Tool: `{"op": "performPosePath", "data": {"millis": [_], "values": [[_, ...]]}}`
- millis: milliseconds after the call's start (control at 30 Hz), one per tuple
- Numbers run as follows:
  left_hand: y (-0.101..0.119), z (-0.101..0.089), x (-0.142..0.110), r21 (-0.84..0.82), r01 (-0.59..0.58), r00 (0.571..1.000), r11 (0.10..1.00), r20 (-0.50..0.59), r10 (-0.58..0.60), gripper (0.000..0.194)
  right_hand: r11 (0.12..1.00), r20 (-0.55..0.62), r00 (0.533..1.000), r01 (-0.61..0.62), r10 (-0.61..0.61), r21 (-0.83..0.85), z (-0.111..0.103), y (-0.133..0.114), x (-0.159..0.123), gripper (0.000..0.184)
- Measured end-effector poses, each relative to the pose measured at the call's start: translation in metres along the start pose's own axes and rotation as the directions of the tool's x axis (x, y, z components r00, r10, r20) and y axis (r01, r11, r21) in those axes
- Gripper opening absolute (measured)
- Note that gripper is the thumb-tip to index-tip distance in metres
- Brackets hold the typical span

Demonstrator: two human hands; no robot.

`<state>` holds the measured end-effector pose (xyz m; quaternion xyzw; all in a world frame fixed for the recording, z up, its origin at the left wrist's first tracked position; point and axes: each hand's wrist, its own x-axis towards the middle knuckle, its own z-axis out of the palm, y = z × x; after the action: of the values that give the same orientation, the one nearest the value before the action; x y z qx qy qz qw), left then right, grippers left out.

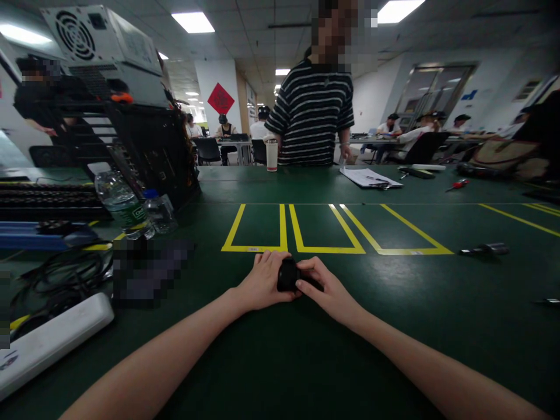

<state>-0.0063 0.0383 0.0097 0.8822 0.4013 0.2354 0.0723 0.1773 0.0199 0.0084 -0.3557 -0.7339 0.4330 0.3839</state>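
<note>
A small black rounded object [287, 276] is between my two hands, just above or on the green table [280, 361]; its kind is not clear. My left hand [264, 284] wraps round its left side, thumb below and fingers over the top. From the right, my right hand [328, 293] pinches a dark part of it between thumb and index finger. My palms hide much of the object. Just beyond my hands, yellow tape outlines [330, 251] mark the tabletop.
At left stand a computer case [164, 151], two plastic bottles [119, 198] and a white power strip [56, 344] near cables. A screwdriver [485, 250] lies at right. Farther back are a clipboard [370, 178], a white cup [272, 155] and a person in a striped shirt [312, 111].
</note>
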Motion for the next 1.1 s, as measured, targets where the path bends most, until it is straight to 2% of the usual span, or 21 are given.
{"op": "performPosePath", "data": {"millis": [100, 333, 500, 667, 867, 1100], "values": [[0.000, 0.000, 0.000, 0.004, -0.001, 1.000, 1.000, -0.007, 0.001, 0.066, 0.999, -0.016, 1.000, -0.023, 0.023, 0.044, 0.000, 0.004, 0.001, 0.016], [-0.001, -0.001, 0.000, -0.009, 0.009, 1.000, 1.000, 0.006, -0.009, 0.066, 0.993, -0.003, 0.993, -0.115, 0.115, 0.021, -0.001, 0.006, 0.003, 0.028], [-0.002, -0.001, 0.000, 0.005, 0.000, 1.000, 1.000, 0.000, 0.000, 0.066, 0.997, 0.039, 0.997, -0.067, 0.066, 0.042, -0.001, 0.002, 0.001, 0.028], [-0.001, 0.000, 0.000, -0.003, -0.005, 1.000, 1.000, -0.006, 0.005, 0.066, 0.993, 0.015, 0.996, -0.088, 0.087, 0.079, 0.000, 0.001, 0.001, 0.020], [-0.001, 0.001, 0.000, 0.005, 0.006, 1.000, 1.000, -0.011, -0.006, 0.068, 0.995, -0.014, 0.995, -0.100, 0.101, 0.028, -0.001, -0.002, 0.003, 0.029], [-0.001, -0.001, -0.001, 0.005, 0.002, 1.000, 1.000, 0.013, -0.002, 0.067, 0.998, 0.041, 0.997, -0.061, 0.060, 0.020, -0.001, -0.004, 0.000, 0.028]]}}
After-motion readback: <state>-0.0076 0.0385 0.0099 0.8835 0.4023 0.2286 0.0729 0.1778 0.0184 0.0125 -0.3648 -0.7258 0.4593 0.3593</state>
